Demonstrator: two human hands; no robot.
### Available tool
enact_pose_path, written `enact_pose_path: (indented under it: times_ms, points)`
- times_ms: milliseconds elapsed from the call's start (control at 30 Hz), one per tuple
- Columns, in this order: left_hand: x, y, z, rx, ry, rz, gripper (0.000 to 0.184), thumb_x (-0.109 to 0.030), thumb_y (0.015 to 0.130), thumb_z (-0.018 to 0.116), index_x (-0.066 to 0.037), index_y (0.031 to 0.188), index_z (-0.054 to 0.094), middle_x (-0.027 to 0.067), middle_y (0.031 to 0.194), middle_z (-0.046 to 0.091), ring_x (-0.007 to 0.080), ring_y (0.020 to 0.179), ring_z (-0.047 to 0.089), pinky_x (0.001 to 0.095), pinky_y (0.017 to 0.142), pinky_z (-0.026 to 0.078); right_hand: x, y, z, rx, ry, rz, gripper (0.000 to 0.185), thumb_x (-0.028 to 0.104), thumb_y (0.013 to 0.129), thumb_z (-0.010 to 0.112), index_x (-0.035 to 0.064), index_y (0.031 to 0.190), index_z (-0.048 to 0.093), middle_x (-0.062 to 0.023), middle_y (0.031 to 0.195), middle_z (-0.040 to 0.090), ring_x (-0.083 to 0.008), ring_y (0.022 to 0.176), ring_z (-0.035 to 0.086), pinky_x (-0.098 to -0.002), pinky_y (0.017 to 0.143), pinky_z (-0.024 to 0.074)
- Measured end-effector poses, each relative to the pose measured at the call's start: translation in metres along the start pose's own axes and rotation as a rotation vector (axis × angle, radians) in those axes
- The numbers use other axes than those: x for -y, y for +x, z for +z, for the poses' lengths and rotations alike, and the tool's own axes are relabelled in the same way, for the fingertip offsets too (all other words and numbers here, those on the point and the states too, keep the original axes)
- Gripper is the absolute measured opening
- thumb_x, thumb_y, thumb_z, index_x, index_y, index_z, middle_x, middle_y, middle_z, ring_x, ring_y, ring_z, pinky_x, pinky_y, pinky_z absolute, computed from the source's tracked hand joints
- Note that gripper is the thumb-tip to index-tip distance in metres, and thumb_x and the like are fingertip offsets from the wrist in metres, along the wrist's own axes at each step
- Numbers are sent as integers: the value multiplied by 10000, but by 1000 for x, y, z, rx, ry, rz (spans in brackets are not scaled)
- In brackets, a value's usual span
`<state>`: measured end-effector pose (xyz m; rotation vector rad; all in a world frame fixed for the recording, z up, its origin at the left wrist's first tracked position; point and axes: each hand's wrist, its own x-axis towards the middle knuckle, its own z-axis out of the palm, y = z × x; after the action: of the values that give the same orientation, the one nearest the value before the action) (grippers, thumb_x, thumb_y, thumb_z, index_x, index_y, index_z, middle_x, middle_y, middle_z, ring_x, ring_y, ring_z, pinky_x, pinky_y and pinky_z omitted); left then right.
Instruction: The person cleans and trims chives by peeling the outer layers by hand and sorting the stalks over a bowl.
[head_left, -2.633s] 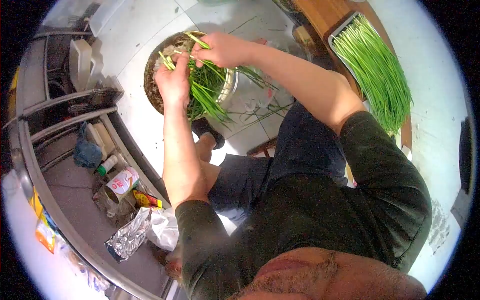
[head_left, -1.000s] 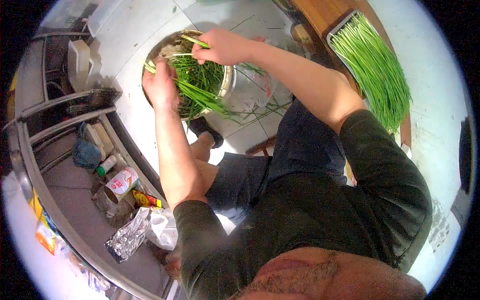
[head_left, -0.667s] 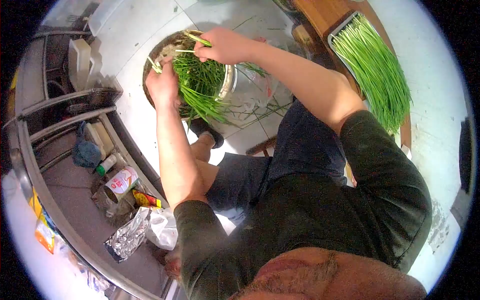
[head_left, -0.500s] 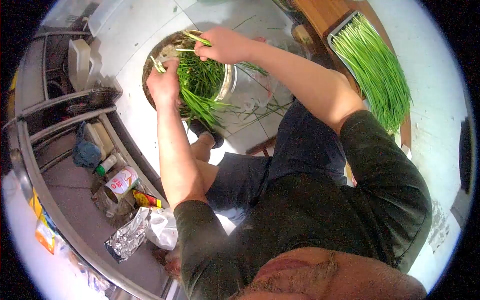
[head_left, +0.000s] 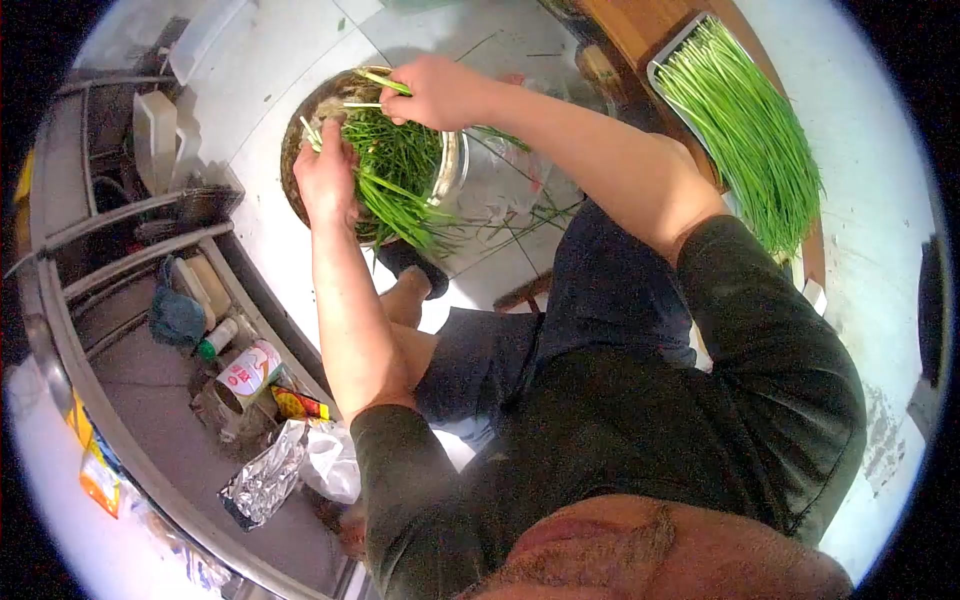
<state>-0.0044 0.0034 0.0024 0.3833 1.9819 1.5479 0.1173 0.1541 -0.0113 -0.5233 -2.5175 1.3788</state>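
Tiled floor [head_left: 255,130], hands [head_left: 326,185] [head_left: 437,92] closed around green stalks [head_left: 398,208], over round container [head_left: 292,165] of greens [head_left: 405,150]

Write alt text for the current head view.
Two bare hands work over a round bin of loose greens: the left hand grips a bunch of long green stalks, and the right hand pinches a few pale-ended stalks. To the right, a tray heaped with similar stalks, neatly aligned, rests on a wooden surface.
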Motion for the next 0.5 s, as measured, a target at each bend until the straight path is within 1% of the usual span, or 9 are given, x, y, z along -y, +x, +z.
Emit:
enact_pose_path:
  times_ms: [67, 167, 267, 367, 467, 500]
  points:
    - [-3, -4, 1, 20, -94, -33, 307, -253, 951, 549, 9, 1084, 639, -12, 649, 477, 83, 571, 435, 241, 534, 376, -3, 2, 1, -3, 0, -7, 254, 285, 823, 580, 54, 843, 683, -65, 733, 682, -199, 647, 621, -340, 637, 475]
    - [-6, -6, 2, 33, -156, -71, 309, -272, 958, 549, 6, 1059, 639, -20, 648, 462, 85, 572, 430, 236, 540, 369, -6, 3, 3, -6, -15, 5, 252, 279, 826, 585, 49, 861, 682, -71, 738, 686, -201, 650, 626, -330, 639, 479]
    - [-4, -6, 0, 103, -158, -73, 313, -286, 968, 539, 1, 1046, 638, -20, 658, 461, 85, 587, 431, 233, 551, 369, -4, 2, 2, -25, 22, 1, 245, 268, 829, 593, 41, 868, 678, -80, 741, 687, -194, 647, 628, -325, 641, 481]
    - [-3, -5, 1, 84, -178, -65, 318, -285, 981, 517, 0, 1065, 630, -15, 664, 464, 90, 594, 439, 233, 547, 370, -3, 2, 3, -58, 78, -11, 244, 267, 829, 607, 35, 869, 673, -76, 725, 678, -179, 642, 618, -322, 641, 478]
    - [-5, -7, 2, 124, -273, -108, 324, -274, 994, 490, 8, 1092, 617, -13, 672, 468, 95, 603, 446, 235, 546, 376, 4, 0, 3, -22, 252, 5, 252, 281, 830, 621, 37, 872, 669, -62, 718, 668, -169, 642, 606, -318, 639, 474]
    - [-5, -7, 3, 138, -279, -106, 329, -274, 998, 481, 10, 1099, 613, -12, 673, 469, 96, 605, 449, 234, 545, 376, 8, -2, 3, -27, 228, 14, 252, 283, 830, 627, 39, 880, 669, -58, 718, 666, -169, 637, 602, -317, 635, 473]
